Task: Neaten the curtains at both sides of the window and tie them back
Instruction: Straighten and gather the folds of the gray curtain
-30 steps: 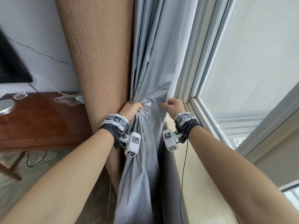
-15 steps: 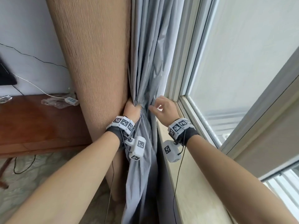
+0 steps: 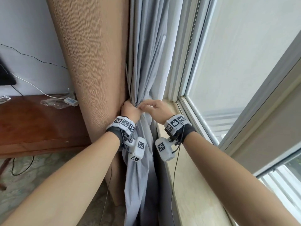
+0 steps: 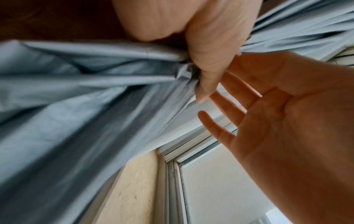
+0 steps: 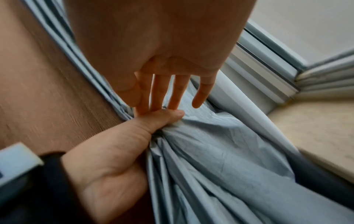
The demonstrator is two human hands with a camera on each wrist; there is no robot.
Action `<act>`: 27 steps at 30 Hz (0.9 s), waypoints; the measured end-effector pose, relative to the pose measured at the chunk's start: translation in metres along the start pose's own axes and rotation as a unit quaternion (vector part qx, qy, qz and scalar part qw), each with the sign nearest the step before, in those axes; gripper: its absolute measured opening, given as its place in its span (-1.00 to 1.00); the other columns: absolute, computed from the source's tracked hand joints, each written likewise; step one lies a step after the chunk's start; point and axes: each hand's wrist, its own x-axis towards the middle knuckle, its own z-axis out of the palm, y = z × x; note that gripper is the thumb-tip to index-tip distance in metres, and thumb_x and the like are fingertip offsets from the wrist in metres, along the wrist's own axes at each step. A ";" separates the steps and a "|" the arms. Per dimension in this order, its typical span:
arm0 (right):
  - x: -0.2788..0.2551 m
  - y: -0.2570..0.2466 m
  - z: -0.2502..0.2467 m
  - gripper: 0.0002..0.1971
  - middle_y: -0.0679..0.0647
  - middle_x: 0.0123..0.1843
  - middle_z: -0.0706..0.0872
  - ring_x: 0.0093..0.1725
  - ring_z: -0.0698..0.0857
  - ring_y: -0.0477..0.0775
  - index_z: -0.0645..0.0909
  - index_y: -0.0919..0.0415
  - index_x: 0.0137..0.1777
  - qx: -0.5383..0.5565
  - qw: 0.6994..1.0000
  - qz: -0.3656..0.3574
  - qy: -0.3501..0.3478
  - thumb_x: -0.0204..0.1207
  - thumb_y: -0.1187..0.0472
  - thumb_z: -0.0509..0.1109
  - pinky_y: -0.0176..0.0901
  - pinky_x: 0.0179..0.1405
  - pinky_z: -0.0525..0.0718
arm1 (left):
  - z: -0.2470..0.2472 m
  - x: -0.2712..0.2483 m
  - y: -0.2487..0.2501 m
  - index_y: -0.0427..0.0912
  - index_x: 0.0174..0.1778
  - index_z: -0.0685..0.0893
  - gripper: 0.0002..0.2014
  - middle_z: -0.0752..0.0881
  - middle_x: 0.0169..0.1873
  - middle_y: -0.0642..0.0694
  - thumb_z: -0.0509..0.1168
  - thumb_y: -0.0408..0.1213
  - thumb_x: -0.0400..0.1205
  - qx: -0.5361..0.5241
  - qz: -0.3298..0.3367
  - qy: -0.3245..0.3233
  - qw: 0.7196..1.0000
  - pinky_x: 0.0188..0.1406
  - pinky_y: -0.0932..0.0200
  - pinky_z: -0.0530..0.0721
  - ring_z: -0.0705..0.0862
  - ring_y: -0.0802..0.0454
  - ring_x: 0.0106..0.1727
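Observation:
A pale blue-grey curtain (image 3: 146, 59) hangs at the window's left side, bunched at sill height; its folds fill the left wrist view (image 4: 76, 94) and the right wrist view (image 5: 220, 159). My left hand (image 3: 130, 110) grips the gathered curtain, its thumb (image 5: 162, 118) pressed over the folds. My right hand (image 3: 154, 108) is just to the right, fingers (image 5: 178, 91) straight and spread, their tips touching the left thumb and the cloth. A tan textured curtain (image 3: 91, 62) hangs left of the grey one. I see no tie-back.
A beige stone window sill (image 3: 195, 185) runs along the right under the window frame (image 3: 187, 70) and frosted pane. A brown wooden table (image 3: 32, 124) with a white cable and plastic wrap stands at the left against the wall. Patterned floor lies below.
The grey curtain is gathered tighter than a second ago. My right hand has let go of the curtain's edge and moved left, fingers opened toward the left hand. The head view shifted right and up.

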 end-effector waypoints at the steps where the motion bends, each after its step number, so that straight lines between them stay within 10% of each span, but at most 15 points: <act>1: 0.001 0.001 0.001 -0.77 -0.02 0.09 0.82 0.13 0.73 -0.10 0.81 0.24 0.07 0.051 0.999 0.010 0.010 0.70 0.25 0.30 -0.26 0.32 0.58 | -0.001 0.001 -0.001 -0.24 0.04 0.79 -0.49 0.83 -0.04 -0.15 0.52 0.02 0.28 -0.005 -0.007 0.001 1.000 0.04 0.07 0.74 0.78 0.01 0.04; 8: 0.024 0.023 -0.012 -0.81 0.05 0.02 0.72 0.12 0.70 0.05 0.68 0.26 0.13 0.174 0.969 0.154 0.085 0.67 0.38 0.24 0.15 0.31 0.69 | -0.017 0.009 0.007 -0.22 -0.01 0.75 -0.72 0.75 -0.07 -0.08 0.47 -0.42 0.35 -0.054 -0.081 -0.066 0.993 0.07 0.16 0.59 0.68 -0.01 0.00; 16: 0.061 0.034 -0.015 -0.15 0.03 0.76 0.22 0.72 0.22 0.06 0.10 0.09 0.77 0.205 0.963 0.175 -0.008 0.55 0.41 0.43 0.19 0.69 0.25 | -0.037 0.024 0.003 -0.20 -0.32 0.70 -0.71 0.69 -0.34 -0.13 0.39 -0.41 0.03 -0.083 -0.202 -0.167 0.961 0.34 -0.24 0.58 0.63 -0.20 -0.05; 23: 0.077 0.048 -0.018 -0.97 0.09 -0.02 0.82 0.05 0.77 0.05 0.77 0.20 -0.03 0.246 0.958 0.146 0.037 0.58 0.30 0.51 -0.01 0.30 0.73 | -0.039 0.041 0.000 -0.24 -0.13 0.74 -0.61 0.77 -0.13 -0.21 0.39 -0.42 0.10 -0.102 -0.218 -0.191 0.952 0.38 -0.23 0.60 0.70 -0.27 0.13; 27: 0.077 0.052 -0.020 -0.86 -0.03 -0.22 0.80 -0.10 0.79 0.04 0.75 0.05 -0.22 -0.003 0.987 0.086 0.135 0.57 0.20 0.48 0.03 0.13 0.80 | -0.032 0.046 0.006 -0.22 -0.08 0.73 -0.75 0.77 -0.08 -0.09 0.44 -0.43 0.32 -0.095 -0.151 -0.112 0.978 -0.02 0.33 0.63 0.71 0.03 -0.03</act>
